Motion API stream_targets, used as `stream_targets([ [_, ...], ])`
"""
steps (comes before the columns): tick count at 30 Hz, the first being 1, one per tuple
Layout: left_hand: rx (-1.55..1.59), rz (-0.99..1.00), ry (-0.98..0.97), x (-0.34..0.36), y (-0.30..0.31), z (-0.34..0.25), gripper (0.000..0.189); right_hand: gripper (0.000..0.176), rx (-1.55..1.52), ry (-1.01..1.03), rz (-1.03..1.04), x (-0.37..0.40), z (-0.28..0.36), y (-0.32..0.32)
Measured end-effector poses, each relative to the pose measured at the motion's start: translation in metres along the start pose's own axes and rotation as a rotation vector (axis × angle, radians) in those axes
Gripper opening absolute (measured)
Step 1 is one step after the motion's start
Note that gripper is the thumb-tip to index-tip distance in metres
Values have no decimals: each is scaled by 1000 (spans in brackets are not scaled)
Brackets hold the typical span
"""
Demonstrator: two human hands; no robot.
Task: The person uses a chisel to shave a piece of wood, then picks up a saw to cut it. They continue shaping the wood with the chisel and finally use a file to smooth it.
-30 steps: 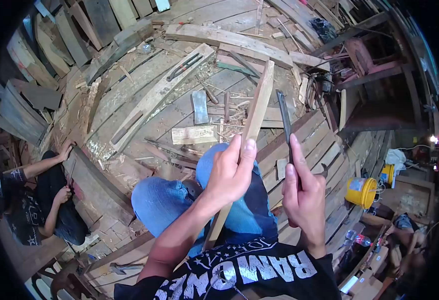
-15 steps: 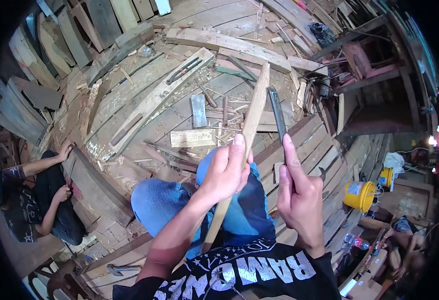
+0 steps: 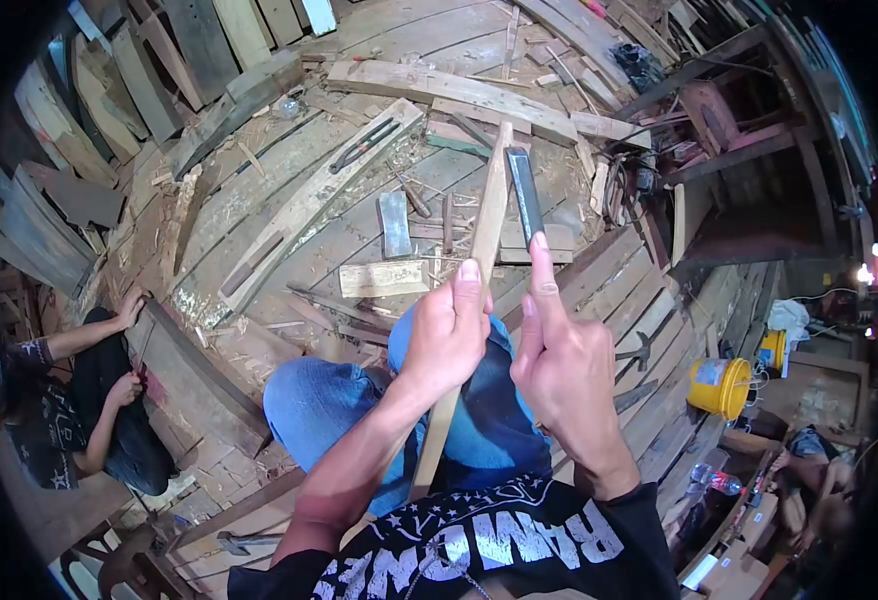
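Observation:
My left hand (image 3: 449, 335) is closed round a long pale wooden strip (image 3: 490, 220), its thumb lying along the strip. The strip's lower end rests against my shirt and its narrowed top points away from me. In my right hand (image 3: 571, 375) is a flat dark metal chisel (image 3: 526, 195), with the index finger stretched along the blade. The chisel's tip is beside the strip's upper part; whether they touch I cannot tell. The chisel's handle is hidden in my palm.
On the floor lie a metal block (image 3: 395, 224), a short wood block (image 3: 383, 279), a long plank (image 3: 324, 190) and a hammer (image 3: 642, 350). A co-worker (image 3: 109, 400) sits at the left by a curved board (image 3: 199, 370). Yellow bucket (image 3: 719, 388) at right.
My right hand has moved left and slightly up with the chisel, closer to the strip. The strip's top has shifted a little left. The hammer at the right shows more.

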State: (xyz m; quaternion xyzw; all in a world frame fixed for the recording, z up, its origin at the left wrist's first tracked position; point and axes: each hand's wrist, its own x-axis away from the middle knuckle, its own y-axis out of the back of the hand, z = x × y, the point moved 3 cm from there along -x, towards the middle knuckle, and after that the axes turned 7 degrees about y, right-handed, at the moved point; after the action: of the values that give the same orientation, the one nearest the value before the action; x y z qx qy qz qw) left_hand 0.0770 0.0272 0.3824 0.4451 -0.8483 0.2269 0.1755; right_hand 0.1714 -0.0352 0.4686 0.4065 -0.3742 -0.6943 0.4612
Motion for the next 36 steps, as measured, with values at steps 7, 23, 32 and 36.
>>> stream_targets([
  [7, 116, 32, 92, 1, 4, -3, 54, 57, -19, 25, -18, -4, -2, -9],
  [23, 105, 171, 61, 15, 3, -6, 53, 52, -233, -133, 3, 3, -9, 34],
  [32, 112, 90, 87, 17, 2, 1, 50, 51, -215, -70, 52, 6, -1, 26],
  [36, -29, -7, -30, 10, 1, 3, 54, 52, -118, -21, -30, 5, 5, 7],
])
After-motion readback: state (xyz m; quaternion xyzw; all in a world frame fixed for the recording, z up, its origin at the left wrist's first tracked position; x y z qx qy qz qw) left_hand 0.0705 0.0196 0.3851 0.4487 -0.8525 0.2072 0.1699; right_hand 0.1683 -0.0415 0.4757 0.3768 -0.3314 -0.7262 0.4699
